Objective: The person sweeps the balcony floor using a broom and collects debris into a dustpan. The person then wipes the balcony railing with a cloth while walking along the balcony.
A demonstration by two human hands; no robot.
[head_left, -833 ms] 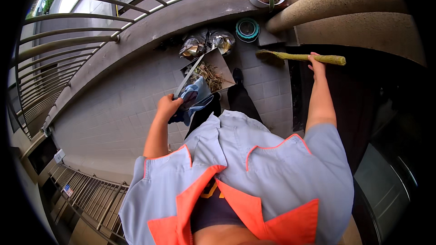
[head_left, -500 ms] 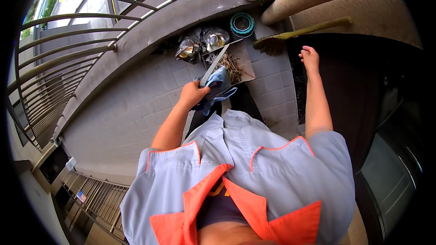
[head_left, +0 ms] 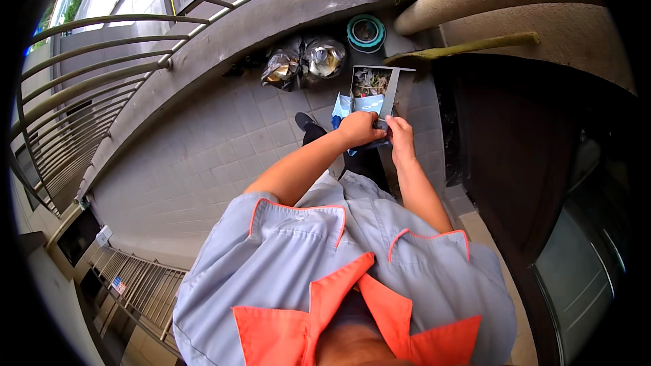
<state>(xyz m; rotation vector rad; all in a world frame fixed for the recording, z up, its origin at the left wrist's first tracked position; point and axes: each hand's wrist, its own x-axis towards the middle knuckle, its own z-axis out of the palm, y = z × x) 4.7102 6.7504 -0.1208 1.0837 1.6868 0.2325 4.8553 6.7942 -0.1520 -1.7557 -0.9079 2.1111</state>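
Both hands meet in front of the person's chest over the tiled balcony floor (head_left: 224, 156). The left hand (head_left: 358, 129) is closed around the handle end of a grey metal dustpan (head_left: 380, 91) that holds dry leaves and twigs, and the right hand (head_left: 401, 132) presses its fingers against the same handle from the other side; a blue-and-white plastic bag (head_left: 352, 105) sits bunched just beside the pan under the left hand. The pan looks stiff and fairly light, but its load is loose (a tilt would likely spill it), so the handle seems the sound place to grip. Beyond it lie two crumpled shiny bags (head_left: 305, 61), a teal round pot (head_left: 366, 30) and a yellowish-green broom handle (head_left: 475, 46).
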